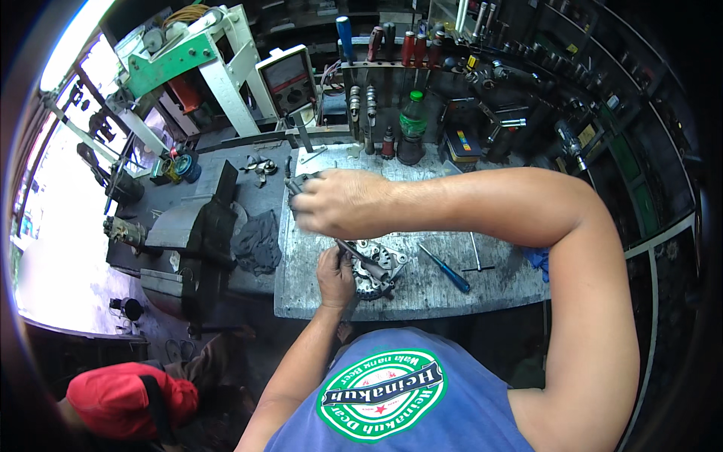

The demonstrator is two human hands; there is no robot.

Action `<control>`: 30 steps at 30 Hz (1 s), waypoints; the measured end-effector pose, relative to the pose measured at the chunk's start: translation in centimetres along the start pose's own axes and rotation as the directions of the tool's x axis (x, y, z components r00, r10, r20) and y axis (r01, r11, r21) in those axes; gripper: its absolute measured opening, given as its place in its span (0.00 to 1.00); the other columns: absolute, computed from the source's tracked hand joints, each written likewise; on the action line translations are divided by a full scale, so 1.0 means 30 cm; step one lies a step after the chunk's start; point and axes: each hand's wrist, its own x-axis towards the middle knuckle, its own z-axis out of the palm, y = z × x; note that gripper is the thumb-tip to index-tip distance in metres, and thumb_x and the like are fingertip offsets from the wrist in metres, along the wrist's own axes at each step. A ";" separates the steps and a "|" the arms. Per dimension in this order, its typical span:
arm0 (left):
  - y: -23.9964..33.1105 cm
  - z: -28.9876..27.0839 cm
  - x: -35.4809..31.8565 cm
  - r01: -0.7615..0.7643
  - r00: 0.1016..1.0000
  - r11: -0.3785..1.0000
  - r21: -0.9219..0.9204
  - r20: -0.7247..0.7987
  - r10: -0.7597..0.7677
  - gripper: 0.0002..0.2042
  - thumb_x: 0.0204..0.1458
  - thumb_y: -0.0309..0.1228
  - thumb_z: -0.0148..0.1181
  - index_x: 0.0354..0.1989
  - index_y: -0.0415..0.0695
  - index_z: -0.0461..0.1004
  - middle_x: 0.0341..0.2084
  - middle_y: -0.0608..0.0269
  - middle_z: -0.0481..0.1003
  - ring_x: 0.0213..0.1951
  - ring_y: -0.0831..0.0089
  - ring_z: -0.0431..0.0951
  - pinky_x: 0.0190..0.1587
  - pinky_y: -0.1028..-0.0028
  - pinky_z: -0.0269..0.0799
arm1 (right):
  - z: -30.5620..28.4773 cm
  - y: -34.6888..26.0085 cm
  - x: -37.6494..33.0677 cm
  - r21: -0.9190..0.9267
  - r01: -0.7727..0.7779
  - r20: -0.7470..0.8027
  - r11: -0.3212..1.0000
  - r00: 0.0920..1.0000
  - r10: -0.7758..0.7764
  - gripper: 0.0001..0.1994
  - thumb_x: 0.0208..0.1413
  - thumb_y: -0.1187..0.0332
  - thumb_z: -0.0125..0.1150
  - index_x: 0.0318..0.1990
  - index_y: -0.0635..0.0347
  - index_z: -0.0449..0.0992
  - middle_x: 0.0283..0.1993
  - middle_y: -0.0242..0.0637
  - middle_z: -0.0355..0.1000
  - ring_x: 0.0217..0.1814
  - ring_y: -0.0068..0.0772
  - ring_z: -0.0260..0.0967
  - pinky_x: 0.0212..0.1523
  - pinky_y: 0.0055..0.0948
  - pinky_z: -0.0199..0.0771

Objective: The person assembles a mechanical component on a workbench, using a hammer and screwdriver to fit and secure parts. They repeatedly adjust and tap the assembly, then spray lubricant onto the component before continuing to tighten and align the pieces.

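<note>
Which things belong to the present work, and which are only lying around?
Likely in the work:
round metal part
dark rod-shaped tool by the left hand
dark object at the right hand

Apparently lying about:
blue screwdriver
dark cloth
bottle

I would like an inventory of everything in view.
Bench: 1, grey, centre
Metal part: 1, grey, bench front
Rod: 1, dark, over metal part
Screwdriver: 1, blue, right of metal part
T-handle: 1, metallic, right of screwdriver
Bottle: 1, green-capped, bench back
Rack tools: several, mixed, back
Meter: 1, white-framed, back left
Vise: 1, dark, left
Rag: 1, dark, beside vise
Shelf items: many, dark, right
Cap: 1, red, lower left
Left hand: 1, bare, at metal part
Right hand: 1, bare, blurred, over bench
</note>
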 end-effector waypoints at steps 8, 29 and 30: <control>-0.026 0.034 -0.030 0.109 0.993 0.994 -0.016 -0.043 -0.110 0.05 0.63 0.26 0.67 0.43 0.38 0.80 0.40 0.47 0.82 0.43 0.44 0.82 0.45 0.52 0.76 | 0.070 -0.093 0.025 0.113 -0.226 0.508 0.968 0.850 0.139 0.07 0.51 0.62 0.71 0.31 0.53 0.89 0.35 0.38 0.86 0.44 0.44 0.87 0.49 0.45 0.86; -0.028 0.020 -0.011 0.045 0.999 0.991 -0.125 0.017 -0.043 0.07 0.66 0.30 0.64 0.45 0.39 0.82 0.37 0.48 0.81 0.43 0.46 0.81 0.47 0.54 0.75 | 0.063 -0.170 -0.004 0.007 -0.475 0.619 0.880 0.693 0.370 0.10 0.55 0.60 0.74 0.42 0.49 0.90 0.40 0.34 0.88 0.47 0.38 0.87 0.59 0.45 0.76; -0.010 0.020 -0.018 0.054 0.999 0.985 -0.165 0.012 -0.053 0.07 0.67 0.30 0.64 0.44 0.40 0.82 0.36 0.49 0.81 0.41 0.47 0.80 0.46 0.55 0.75 | 0.063 -0.158 -0.011 0.022 -0.386 0.615 0.922 0.733 0.292 0.09 0.55 0.60 0.73 0.41 0.48 0.90 0.40 0.32 0.88 0.47 0.37 0.86 0.61 0.45 0.74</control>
